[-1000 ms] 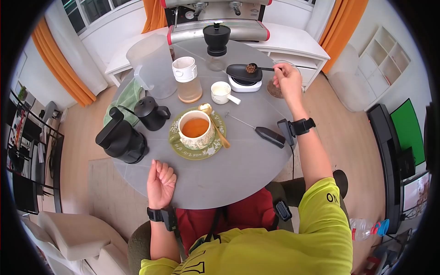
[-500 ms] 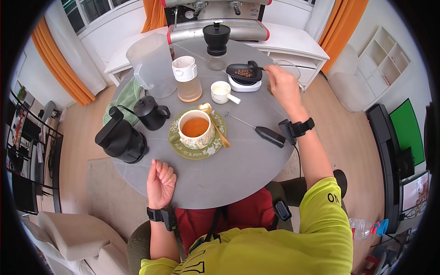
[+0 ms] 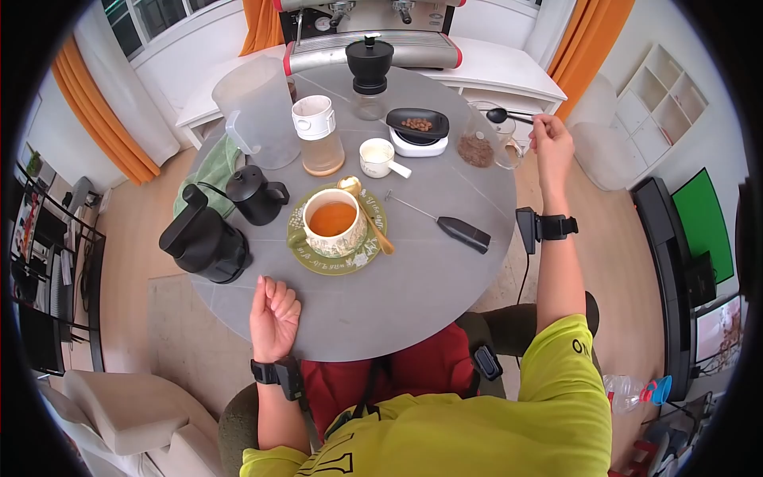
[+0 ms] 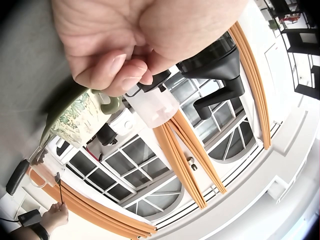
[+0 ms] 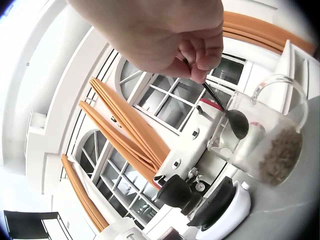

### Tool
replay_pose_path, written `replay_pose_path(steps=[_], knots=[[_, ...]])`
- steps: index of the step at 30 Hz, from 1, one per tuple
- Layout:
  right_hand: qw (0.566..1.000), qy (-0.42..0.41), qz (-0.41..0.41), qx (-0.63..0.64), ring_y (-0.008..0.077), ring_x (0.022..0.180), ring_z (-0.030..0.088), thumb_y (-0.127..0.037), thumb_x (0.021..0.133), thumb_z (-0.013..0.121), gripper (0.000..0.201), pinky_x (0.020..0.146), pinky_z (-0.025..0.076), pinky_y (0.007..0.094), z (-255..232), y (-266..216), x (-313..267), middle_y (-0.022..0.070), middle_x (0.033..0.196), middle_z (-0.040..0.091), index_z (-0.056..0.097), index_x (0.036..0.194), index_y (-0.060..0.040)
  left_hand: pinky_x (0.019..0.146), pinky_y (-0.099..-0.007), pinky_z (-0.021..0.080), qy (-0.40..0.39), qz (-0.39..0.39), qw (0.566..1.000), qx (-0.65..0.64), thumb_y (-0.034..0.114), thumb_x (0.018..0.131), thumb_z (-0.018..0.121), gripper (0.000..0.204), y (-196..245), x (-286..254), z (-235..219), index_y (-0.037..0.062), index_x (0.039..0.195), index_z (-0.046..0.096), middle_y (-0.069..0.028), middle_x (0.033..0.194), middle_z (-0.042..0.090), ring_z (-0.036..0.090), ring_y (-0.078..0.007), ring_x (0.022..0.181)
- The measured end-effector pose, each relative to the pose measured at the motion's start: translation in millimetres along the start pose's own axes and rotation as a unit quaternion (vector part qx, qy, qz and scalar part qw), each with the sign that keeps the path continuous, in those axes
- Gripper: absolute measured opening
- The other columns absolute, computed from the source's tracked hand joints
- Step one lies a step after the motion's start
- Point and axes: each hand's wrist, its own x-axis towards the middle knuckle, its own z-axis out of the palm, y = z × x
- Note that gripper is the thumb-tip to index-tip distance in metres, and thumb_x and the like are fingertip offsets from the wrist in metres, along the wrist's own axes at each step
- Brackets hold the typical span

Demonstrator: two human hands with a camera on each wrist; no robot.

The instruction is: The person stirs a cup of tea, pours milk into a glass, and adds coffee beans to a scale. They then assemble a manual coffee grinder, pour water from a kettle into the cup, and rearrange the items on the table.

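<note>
My right hand (image 3: 552,149) pinches the handle of a black spoon (image 3: 497,115), whose bowl hangs over the mouth of a glass jug (image 3: 477,149) with brown beans at its bottom. In the right wrist view the spoon's bowl (image 5: 237,124) looks empty beside the jug's handle. Left of the jug, a black tray (image 3: 433,127) holding some beans sits on a white scale (image 3: 420,149). My left hand (image 3: 274,318) rests at the table's near edge, fingers loosely curled and holding nothing, near a cup of amber liquid (image 3: 332,219).
Around the grey table (image 3: 358,310) stand a black grinder (image 3: 369,67), a lidded bottle (image 3: 318,135), a small white cup (image 3: 377,157), a clear pitcher (image 3: 258,111), a black kettle (image 3: 256,195) and a black appliance (image 3: 208,242). A frother (image 3: 463,234) lies at the right.
The spoon, which held beans a second ago, was tipped over the tray, and the beans now lie there. My right hand has moved right with the spoon to above the jug.
</note>
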Motion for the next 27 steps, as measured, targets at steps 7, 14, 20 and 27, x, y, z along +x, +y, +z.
replay_pose_path(steps=[7,14,20,27], knots=[[0.996,-0.072,0.057,0.008,0.0077,0.053,0.055,-0.015,0.087,0.062,0.014,0.049,0.042,0.0244,16.5,26.4,-4.4,0.0029,0.062,0.060,0.067,0.091,-0.0031,0.051,-0.0239,0.031,-0.004,-0.002,1.000,-0.004,0.025,0.105,0.033,0.032,-0.1,-1.6,1.1,0.0077,0.078,0.039,-0.0002,0.065,0.031,0.030,-0.0099,0.055],[0.996,-0.081,0.034,0.029,0.0054,0.052,0.047,-0.026,0.089,0.066,0.023,0.048,0.037,0.0228,17.7,43.9,-6.7,-0.0012,0.060,0.053,0.066,0.096,-0.0041,0.051,-0.0237,0.030,-0.021,-0.012,1.000,0.005,0.025,0.104,0.034,0.033,1.3,0.1,-2.5,0.0087,0.077,0.039,0.0006,0.063,0.032,0.031,-0.0096,0.054],[0.989,-0.031,0.059,0.130,0.0033,0.055,0.040,-0.023,0.092,0.062,0.023,0.048,0.029,0.0189,10.1,0.1,-41.4,-0.0038,0.063,0.048,0.064,0.100,-0.0014,0.052,-0.0234,0.030,-0.025,-0.011,1.000,0.004,0.026,0.104,0.034,0.033,1.9,1.4,-7.6,0.0086,0.077,0.039,0.0004,0.064,0.032,0.030,-0.0097,0.055],[0.931,-0.093,0.152,0.318,0.0046,0.053,0.032,-0.019,0.097,0.054,0.020,0.048,0.024,0.0205,21.7,-38.3,-147.0,-0.0032,0.061,0.041,0.059,0.099,0.0000,0.052,-0.0233,0.030,-0.021,-0.007,1.000,0.019,0.027,0.105,0.032,0.034,2.5,1.6,-7.1,0.0078,0.078,0.041,0.0004,0.064,0.034,0.030,-0.0097,0.055]])
